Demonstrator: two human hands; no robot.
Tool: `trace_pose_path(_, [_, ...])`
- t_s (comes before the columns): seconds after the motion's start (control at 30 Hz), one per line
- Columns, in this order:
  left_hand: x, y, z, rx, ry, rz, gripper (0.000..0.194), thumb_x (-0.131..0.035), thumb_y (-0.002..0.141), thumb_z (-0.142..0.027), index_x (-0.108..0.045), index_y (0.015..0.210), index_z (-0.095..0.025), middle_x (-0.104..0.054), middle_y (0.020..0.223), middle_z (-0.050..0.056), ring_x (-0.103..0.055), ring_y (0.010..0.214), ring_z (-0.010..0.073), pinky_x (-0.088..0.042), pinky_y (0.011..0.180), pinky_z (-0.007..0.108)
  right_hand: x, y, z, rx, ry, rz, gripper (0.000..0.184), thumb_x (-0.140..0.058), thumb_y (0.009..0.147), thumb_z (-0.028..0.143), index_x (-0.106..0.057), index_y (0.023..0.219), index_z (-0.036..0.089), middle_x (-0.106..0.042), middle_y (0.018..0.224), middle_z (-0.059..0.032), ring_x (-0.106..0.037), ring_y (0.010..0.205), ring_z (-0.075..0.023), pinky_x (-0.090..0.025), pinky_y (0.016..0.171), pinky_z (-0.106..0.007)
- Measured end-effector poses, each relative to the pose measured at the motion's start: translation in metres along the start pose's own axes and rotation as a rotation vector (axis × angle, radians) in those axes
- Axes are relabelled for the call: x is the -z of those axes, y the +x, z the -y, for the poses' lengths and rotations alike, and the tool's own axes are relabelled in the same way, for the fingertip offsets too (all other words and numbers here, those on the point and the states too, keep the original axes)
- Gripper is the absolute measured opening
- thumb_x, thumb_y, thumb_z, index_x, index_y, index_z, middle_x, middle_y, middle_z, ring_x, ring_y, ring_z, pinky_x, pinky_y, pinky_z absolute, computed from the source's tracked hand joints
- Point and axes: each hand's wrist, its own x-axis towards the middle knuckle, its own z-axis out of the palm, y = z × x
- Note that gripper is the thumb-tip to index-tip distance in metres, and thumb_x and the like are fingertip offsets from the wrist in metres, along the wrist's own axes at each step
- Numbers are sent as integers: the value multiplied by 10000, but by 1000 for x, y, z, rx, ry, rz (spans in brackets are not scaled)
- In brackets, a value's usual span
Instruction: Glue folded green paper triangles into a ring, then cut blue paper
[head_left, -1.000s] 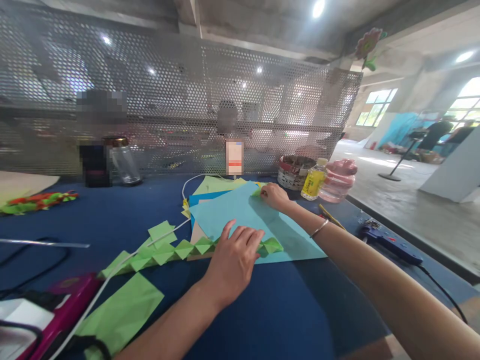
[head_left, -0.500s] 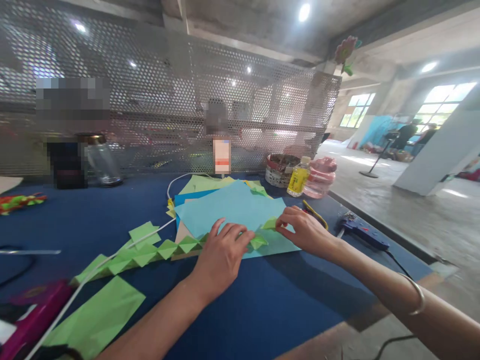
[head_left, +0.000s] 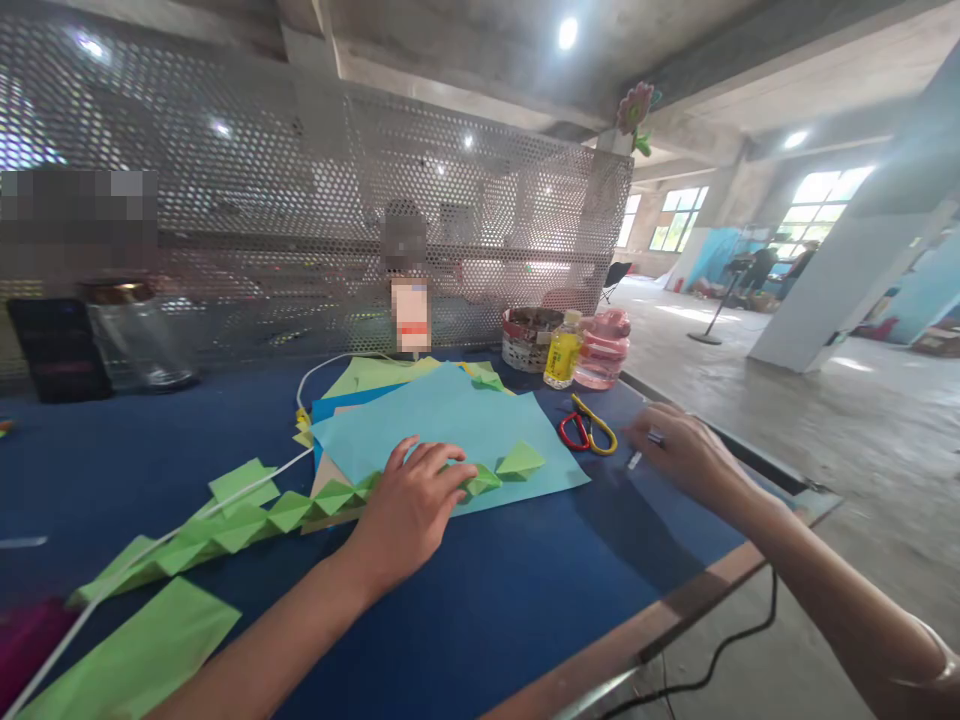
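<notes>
My left hand (head_left: pixel 409 510) lies fingers-down on a chain of folded green paper triangles (head_left: pixel 247 520), pressing its right end at the front edge of a light blue paper sheet (head_left: pixel 450 425). A loose folded green triangle (head_left: pixel 520 460) sits on that sheet just right of my fingers. My right hand (head_left: pixel 679 450) is near the table's right edge, right of the red and yellow scissors (head_left: pixel 589 432). Its fingers are curled over something small with a pale tip that I cannot make out.
More coloured sheets lie under the blue one. A flat green square (head_left: pixel 135 650) lies front left, and a white cable (head_left: pixel 247 480) crosses the blue table (head_left: pixel 525 600). A basket (head_left: pixel 529 338), yellow bottle (head_left: pixel 562 352), pink bottle (head_left: pixel 604 350) and glass jar (head_left: pixel 139 335) stand by the perforated screen (head_left: pixel 300 230).
My right hand brought a green triangle from the far side to the sheet's front edge, let it go, then moved right past the scissors. My left hand stayed on the chain.
</notes>
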Motion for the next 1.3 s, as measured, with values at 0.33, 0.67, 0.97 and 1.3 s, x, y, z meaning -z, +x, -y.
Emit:
trace_pose_path(0.33, [4, 9, -7, 55, -107, 45, 142, -523, 892, -193, -656, 929, -224, -677, 952, 22, -621, 904, 195, -359, 975, 482, -30, -9, -69, -309, -294, 286, 431, -524, 816, 260, -553, 1189, 46, -637, 1086, -217, -616, 1010, -304, -438, 871, -363])
trace_pose_path(0.67, [-3, 19, -12, 127, -116, 29, 112, -597, 864, -240, -677, 787, -229, -693, 804, -12, -616, 802, 187, -373, 929, 459, -27, -12, -70, -387, -299, 269, 298, -504, 824, 394, -623, 885, 128, -630, 948, -184, -632, 854, -304, -454, 736, -359])
trace_pose_path(0.97, [-4, 18, -15, 153, -119, 35, 163, -589, 866, -167, -653, 722, -208, -677, 765, -15, -596, 795, 182, -359, 938, 458, -9, -10, -36, -379, -178, 60, 296, -523, 816, 237, -562, 1054, 65, -641, 988, -246, -632, 872, -331, -432, 704, -364])
trace_pose_path(1.3, [-5, 11, -16, 68, -57, -84, 167, -536, 882, -113, -581, 741, -191, -655, 776, -18, -584, 824, 175, -320, 989, 455, 2, -35, 55, 34, 523, 142, 318, -477, 871, 436, -693, 878, 202, -686, 741, -34, -626, 632, -181, -520, 569, -259])
